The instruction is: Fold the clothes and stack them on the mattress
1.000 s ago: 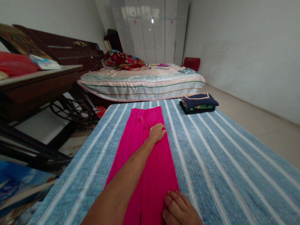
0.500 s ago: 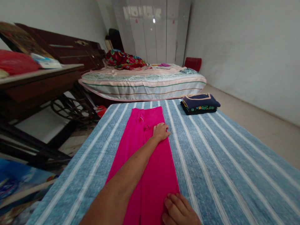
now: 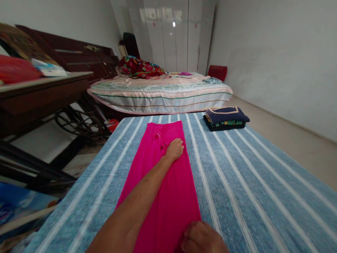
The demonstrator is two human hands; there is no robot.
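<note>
Bright pink trousers (image 3: 172,186) lie lengthwise on a blue bed cover with white stripes (image 3: 237,168), the waistband with its drawstring at the far end. My left hand (image 3: 175,149) rests on the trousers just below the waistband, near their right edge, its fingers laid on the cloth. At the bottom of the view, my right hand (image 3: 205,239) is at the right edge of the leg, slightly blurred, with its fingers curled around the fabric. The lower ends of the legs are out of view.
A stack of folded clothes (image 3: 225,118) sits on the far right of the bed cover. Beyond stands another bed (image 3: 163,98) with a red floral blanket (image 3: 142,67). To the left are a wooden table (image 3: 47,86) with a red bag on top and a metal wheel underneath.
My left hand has slid slightly left, from the trousers' right edge onto the cloth. My right hand's fingers have curled in more at the leg's edge.
</note>
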